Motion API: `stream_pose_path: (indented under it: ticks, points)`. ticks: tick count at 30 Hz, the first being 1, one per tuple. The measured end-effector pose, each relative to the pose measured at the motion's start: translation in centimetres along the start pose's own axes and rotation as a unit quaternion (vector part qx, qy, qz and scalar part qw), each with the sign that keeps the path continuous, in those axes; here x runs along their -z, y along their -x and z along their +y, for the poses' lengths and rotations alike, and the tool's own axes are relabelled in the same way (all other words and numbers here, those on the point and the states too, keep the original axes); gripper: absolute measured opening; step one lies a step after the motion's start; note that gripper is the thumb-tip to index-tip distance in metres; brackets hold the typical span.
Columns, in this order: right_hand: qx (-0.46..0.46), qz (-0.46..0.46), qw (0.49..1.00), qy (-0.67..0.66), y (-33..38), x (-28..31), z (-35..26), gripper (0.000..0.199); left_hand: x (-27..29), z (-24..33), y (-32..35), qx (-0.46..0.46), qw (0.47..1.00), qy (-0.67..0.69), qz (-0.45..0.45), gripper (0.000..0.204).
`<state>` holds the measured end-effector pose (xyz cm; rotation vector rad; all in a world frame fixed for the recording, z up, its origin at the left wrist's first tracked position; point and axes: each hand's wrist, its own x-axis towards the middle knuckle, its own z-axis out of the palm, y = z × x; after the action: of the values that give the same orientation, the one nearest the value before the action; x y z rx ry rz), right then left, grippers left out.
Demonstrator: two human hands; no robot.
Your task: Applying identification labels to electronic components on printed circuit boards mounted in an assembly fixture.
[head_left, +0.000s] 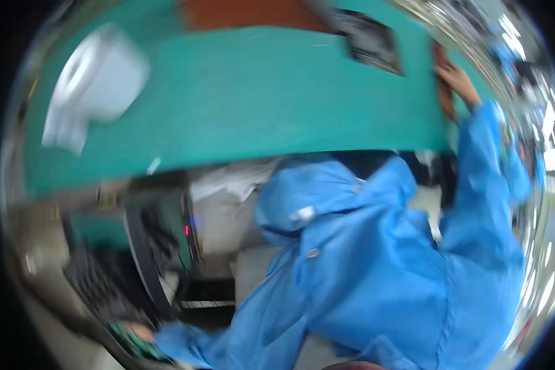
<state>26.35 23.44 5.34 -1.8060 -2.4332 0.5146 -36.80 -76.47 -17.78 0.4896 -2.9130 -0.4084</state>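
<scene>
At the right end of the green table mat, my right hand (460, 81) has its fingers over a long brown strip (445, 92) and appears to grip it. The strip lies along the mat's right side. My left hand (142, 333) reaches down low at the left, beside the bench. It is at a green piece (132, 344), and its fingers are smeared by motion. Whether the hand holds that piece or only touches it is not clear. Both of my arms wear blue sleeves (478, 160).
A white roll (95, 74) with a loose end lies on the green mat (240, 98) at the left. At the back are a reddish-brown panel (253, 13) and a dark grey flat piece (371, 40). Black items (105, 277) fill an area below the bench.
</scene>
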Motion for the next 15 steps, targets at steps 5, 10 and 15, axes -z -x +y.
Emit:
stream_pose_path:
  ticks: [5, 10, 15]
  points:
    - [0.088, 0.0, 0.996, 0.024, 3.9, -0.5, -5.6, 0.073, 2.6, -8.5, 5.8, 0.072, 0.996, -0.04, -0.043, 0.077]
    - [0.053, 0.025, 0.998, -0.024, 8.2, 2.5, -11.1, 0.056, 1.8, -8.6, 8.2, 0.157, 0.986, 0.054, 0.031, 0.077]
    - [0.363, -0.035, 0.929, 0.052, 10.3, 3.2, -16.1, 0.05, 1.3, -8.8, 4.6, 0.135, 0.986, -0.087, 0.038, 0.067]
